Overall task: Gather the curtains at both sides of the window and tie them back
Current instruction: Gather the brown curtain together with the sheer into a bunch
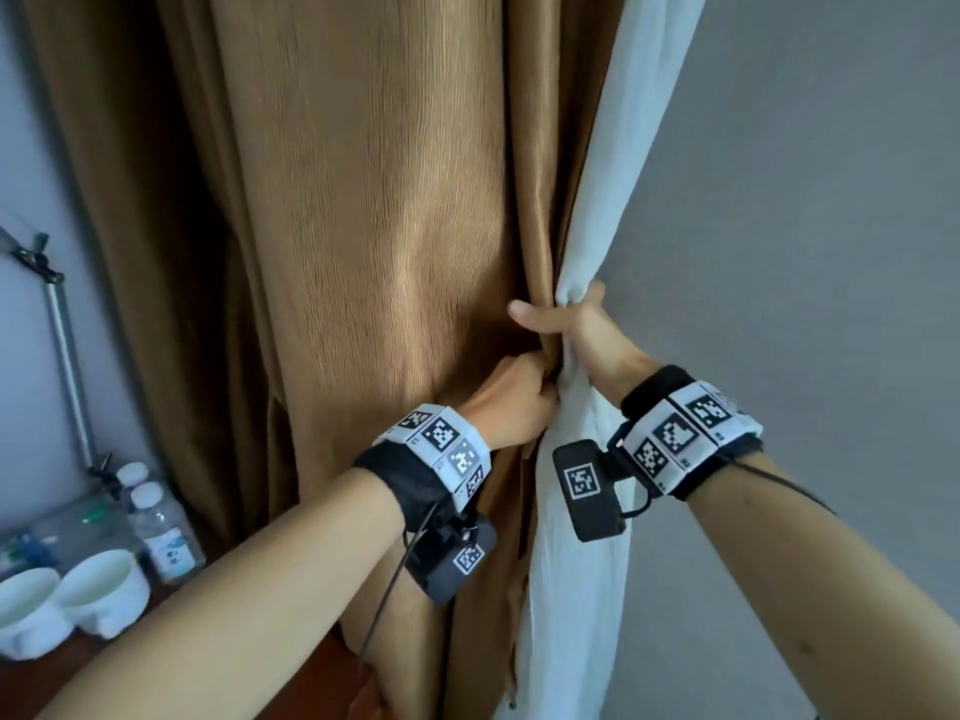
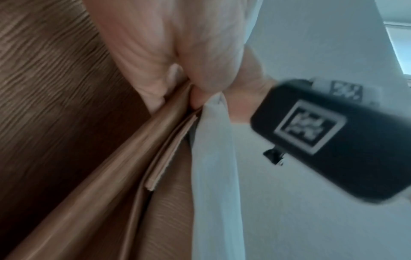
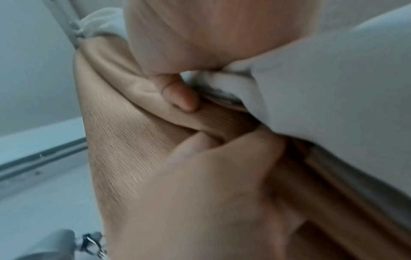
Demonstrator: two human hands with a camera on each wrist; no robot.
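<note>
The person's right hand [image 1: 576,330] has its fingers curled round the thin white sheer curtain [image 1: 597,210], bunching it into a rope where it meets the edge of the ribbed golden-brown heavy curtain [image 1: 374,226]; its thumb [image 1: 530,313] lies across the brown folds. Just below it, the left hand [image 1: 511,402] pinches the brown curtain's edge folds, thumb [image 2: 153,70] pressed against fingers with the cloth between them, as the left wrist view shows. Both curtains hang together at this one side, gathered only at the hands; no tie-back band can be seen. The likely trouble is slippage: the smooth brown folds are many and thick, and if either hand lets go to reach for a tie, the outer pleats left of the hands may fall loose. Lower left of the brown curtain, two white ceramic cups [image 1: 67,600] and clear plastic bottles [image 1: 161,527] stand near a swinging hem.
</note>
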